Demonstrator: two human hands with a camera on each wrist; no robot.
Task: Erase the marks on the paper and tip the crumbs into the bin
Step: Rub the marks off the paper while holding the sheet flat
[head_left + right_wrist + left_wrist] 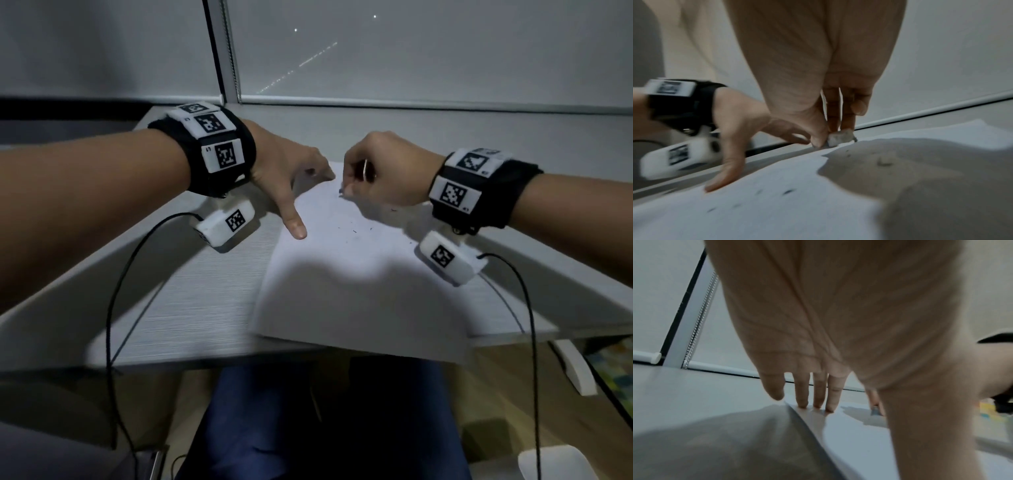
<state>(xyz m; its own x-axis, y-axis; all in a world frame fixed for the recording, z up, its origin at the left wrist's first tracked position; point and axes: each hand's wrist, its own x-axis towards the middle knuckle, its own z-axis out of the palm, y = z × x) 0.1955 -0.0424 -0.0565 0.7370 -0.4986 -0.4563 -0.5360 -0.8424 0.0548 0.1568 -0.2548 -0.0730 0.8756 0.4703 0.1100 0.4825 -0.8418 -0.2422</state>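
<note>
Pinching a small grey eraser in the right hand, grip clamped on it with thumb and fingertips, rubbing at the far end of the paper on the counter. Pressing the sheet flat just left of that grip with the left hand, fingers straight and spread, holding nothing. Judging the task as partway through: dark crumbs scattering nearer than the grip (a few faint strokes apparently still unerased there), tipping not yet begun, no bin clearly in view.
</note>
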